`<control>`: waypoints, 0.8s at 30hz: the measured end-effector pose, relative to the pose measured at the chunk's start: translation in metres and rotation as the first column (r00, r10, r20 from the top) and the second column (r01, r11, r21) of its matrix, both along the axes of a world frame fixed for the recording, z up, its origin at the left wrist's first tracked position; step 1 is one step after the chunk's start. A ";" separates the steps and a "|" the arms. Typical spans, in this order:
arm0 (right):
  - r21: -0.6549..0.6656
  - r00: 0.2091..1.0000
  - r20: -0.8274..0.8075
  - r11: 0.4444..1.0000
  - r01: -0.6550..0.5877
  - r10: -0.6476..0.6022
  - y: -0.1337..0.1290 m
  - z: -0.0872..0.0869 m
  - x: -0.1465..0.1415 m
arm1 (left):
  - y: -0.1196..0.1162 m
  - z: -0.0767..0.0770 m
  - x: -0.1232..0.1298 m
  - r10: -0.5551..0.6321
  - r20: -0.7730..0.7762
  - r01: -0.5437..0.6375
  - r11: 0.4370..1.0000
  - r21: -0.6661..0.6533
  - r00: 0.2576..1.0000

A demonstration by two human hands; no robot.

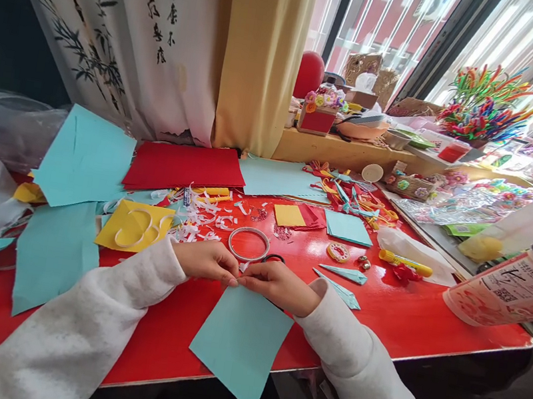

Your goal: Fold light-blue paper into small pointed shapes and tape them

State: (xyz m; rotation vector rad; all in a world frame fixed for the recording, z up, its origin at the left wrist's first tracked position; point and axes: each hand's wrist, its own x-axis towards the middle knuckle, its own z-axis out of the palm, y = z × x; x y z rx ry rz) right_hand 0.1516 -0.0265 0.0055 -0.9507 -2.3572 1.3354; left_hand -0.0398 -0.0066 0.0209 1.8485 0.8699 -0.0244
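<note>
A square sheet of light blue paper (244,341) lies over the front edge of the red table, its lower corner hanging past it. At its far corner my left hand (209,261) and my right hand (280,286) meet, fingertips pinched close together. Both hands seem to grip that corner; the fingers hide exactly what is between them. Just beyond the hands is a roll of tape (249,244), lying flat. The black handles of what look like scissors (273,258) show partly behind my right hand. Two folded blue paper points (343,274) lie to the right.
White paper scraps (203,216) and yellow paper (133,226) lie at left, near larger blue sheets (85,161). Red paper (185,168) is stacked at the back. Small blue squares (348,227), a yellow glue tube (405,263) and a tilted-looking drink cup (510,285) are at right.
</note>
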 end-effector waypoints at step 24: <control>0.054 0.999 0.000 0.997 0.049 -0.049 -0.001 -0.001 -0.001 | 0.000 0.002 0.002 -0.031 -0.032 0.038 0.973 0.226 0.999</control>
